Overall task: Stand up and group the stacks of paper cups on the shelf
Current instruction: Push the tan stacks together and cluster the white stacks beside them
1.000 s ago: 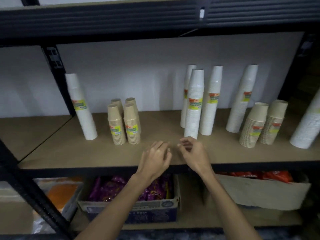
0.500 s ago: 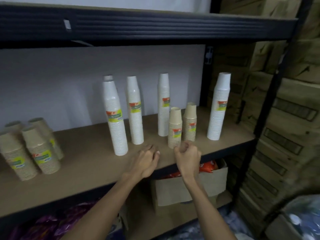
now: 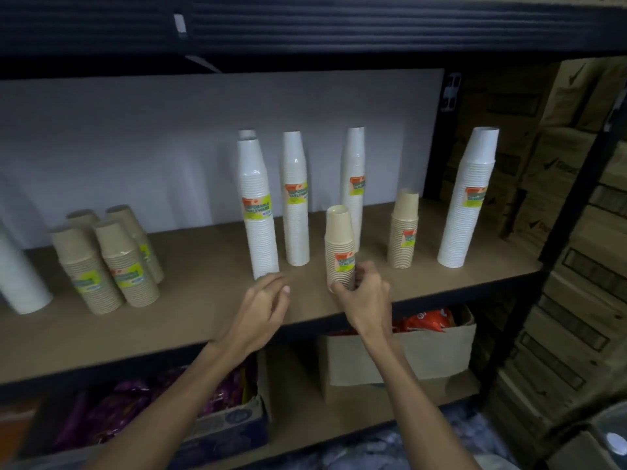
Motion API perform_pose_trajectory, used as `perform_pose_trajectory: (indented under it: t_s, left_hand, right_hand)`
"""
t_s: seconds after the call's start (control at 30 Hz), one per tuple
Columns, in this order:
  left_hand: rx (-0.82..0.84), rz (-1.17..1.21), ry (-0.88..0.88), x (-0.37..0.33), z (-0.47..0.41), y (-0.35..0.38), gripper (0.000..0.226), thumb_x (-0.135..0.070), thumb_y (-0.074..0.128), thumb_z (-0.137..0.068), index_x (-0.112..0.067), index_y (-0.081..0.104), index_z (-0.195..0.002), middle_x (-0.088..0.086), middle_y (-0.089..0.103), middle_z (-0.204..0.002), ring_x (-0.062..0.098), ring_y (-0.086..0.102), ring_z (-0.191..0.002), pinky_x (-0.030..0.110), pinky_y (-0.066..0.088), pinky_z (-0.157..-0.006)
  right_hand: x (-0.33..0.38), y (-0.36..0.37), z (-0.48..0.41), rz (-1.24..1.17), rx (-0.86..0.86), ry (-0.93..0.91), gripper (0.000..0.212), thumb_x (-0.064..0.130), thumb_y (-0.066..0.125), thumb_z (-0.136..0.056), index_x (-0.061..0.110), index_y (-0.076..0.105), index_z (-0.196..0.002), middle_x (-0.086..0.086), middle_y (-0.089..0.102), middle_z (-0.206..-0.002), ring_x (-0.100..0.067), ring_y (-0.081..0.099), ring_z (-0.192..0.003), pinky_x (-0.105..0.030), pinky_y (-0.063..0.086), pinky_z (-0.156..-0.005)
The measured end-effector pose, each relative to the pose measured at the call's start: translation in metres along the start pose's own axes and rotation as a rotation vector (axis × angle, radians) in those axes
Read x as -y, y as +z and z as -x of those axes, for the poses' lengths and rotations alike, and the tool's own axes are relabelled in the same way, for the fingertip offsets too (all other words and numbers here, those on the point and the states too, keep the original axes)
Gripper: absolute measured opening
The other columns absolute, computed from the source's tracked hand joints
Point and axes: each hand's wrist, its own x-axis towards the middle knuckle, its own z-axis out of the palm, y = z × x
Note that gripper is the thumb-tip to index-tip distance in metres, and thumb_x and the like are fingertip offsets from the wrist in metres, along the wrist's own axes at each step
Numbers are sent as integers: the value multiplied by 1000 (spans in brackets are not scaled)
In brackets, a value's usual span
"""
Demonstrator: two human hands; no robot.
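Observation:
My right hand (image 3: 364,291) grips the base of a short brown cup stack (image 3: 339,242) near the front edge of the shelf (image 3: 203,300). A second short brown stack (image 3: 403,228) stands upright to its right. Tall white stacks stand behind: one in front (image 3: 258,212), one beside it (image 3: 295,198), one further back (image 3: 353,174) and one far right (image 3: 470,198). A group of several short brown stacks (image 3: 108,259) stands at the left, with a white stack (image 3: 20,283) at the left edge. My left hand (image 3: 263,307) hovers over the shelf edge, fingers apart, holding nothing.
A black metal beam (image 3: 305,25) of the upper shelf runs overhead. A black upright post (image 3: 556,249) bounds the shelf on the right, with stacked cardboard cartons (image 3: 576,164) beyond it. Below are a cardboard box (image 3: 407,354) with red packets and a box of purple packets (image 3: 152,412).
The view has swung left and closer. My right hand has closed on the left short brown stack and pulled it forward, away from its neighbour. My left hand has spread slightly.

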Motion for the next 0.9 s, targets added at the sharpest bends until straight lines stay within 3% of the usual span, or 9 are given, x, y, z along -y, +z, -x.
perform_pose_trajectory:
  t_s: [0.13,0.23,0.47,0.6,0.77,0.9]
  left_hand:
    - [-55,-129,58,37,46,-43,37,-27,40,-100,-3,67,-104,1,62,-102,12,57,-93,31,49,-83]
    - [-169,-232,47,68,83,-78,34,-24,43,-99,-1,67,-98,4,62,-100,18,57,-92,33,49,-79]
    - [-341,-351,-349,146,129,-159,27,-26,40,-96,-9,61,-96,6,58,-94,26,56,-86,42,47,-78]
    - [-303,-326,-610,177,130,-186,13,-21,48,-94,-10,55,-95,11,59,-98,32,57,-87,38,45,-74]
    - [-115,-216,-743,197,121,-202,29,-22,50,-94,-6,51,-119,14,51,-124,32,53,-108,39,44,-92]
    - [-81,-292,-761,203,121,-202,20,-24,45,-93,-10,54,-104,11,54,-119,33,53,-108,44,40,-97]
  right_hand:
    - [29,40,34,-58,145,-76,50,46,83,-70,24,58,-107,6,70,-102,-12,67,-93,-38,59,-81]
    - [57,73,57,-88,240,-128,49,45,84,-69,23,60,-106,7,71,-99,-11,67,-90,-35,58,-80]
    - [117,149,104,-88,368,-200,50,48,81,-71,22,55,-104,5,66,-94,-16,64,-86,-38,56,-73]
    - [145,183,124,-43,397,-227,51,52,80,-72,22,53,-105,3,67,-98,-19,66,-89,-37,56,-74]
    - [165,217,138,125,348,-247,65,75,66,-67,26,47,-106,2,70,-101,-27,67,-96,-45,49,-88]
    - [164,225,128,120,476,-219,75,75,66,-65,25,53,-119,5,67,-116,-22,63,-110,-43,45,-96]
